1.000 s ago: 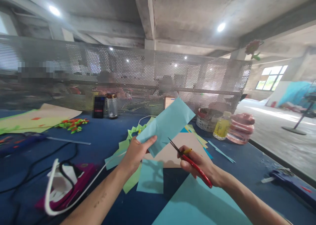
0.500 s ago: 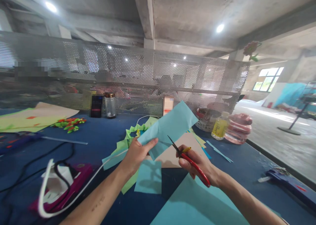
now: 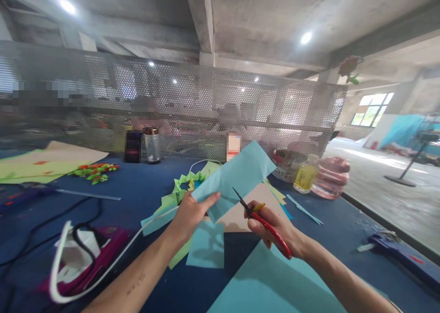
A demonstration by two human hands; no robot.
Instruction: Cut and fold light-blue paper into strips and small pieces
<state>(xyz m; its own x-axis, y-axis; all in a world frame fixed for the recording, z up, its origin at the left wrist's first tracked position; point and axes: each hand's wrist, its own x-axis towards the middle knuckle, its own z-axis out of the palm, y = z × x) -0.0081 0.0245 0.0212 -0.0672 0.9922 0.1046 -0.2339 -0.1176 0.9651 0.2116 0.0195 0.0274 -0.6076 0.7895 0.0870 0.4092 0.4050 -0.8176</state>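
My left hand (image 3: 194,211) pinches a light blue strip of paper (image 3: 237,173) by its lower left end, thumb on top, and holds it tilted above the table. Red-handled scissors (image 3: 271,233) are in my right hand (image 3: 270,223), their dark blades pointing up and left, close to the strip's lower edge. Whether the blades touch the paper I cannot tell. Below lie a light blue square of paper (image 3: 206,249) and a large light blue sheet (image 3: 275,285). Behind my left hand sit folded green paper pieces (image 3: 170,200), partly hidden.
A magenta power strip (image 3: 110,244) with cables lies at the left. Glue guns rest at far left and right (image 3: 402,253). A glass jar (image 3: 152,145), a yellow bottle (image 3: 305,175) and a pink bottle (image 3: 330,180) stand along the back, before a perforated metal screen (image 3: 192,107).
Hands, paper strip and scissors keep nearly the same pose. The whole view has shifted very slightly.
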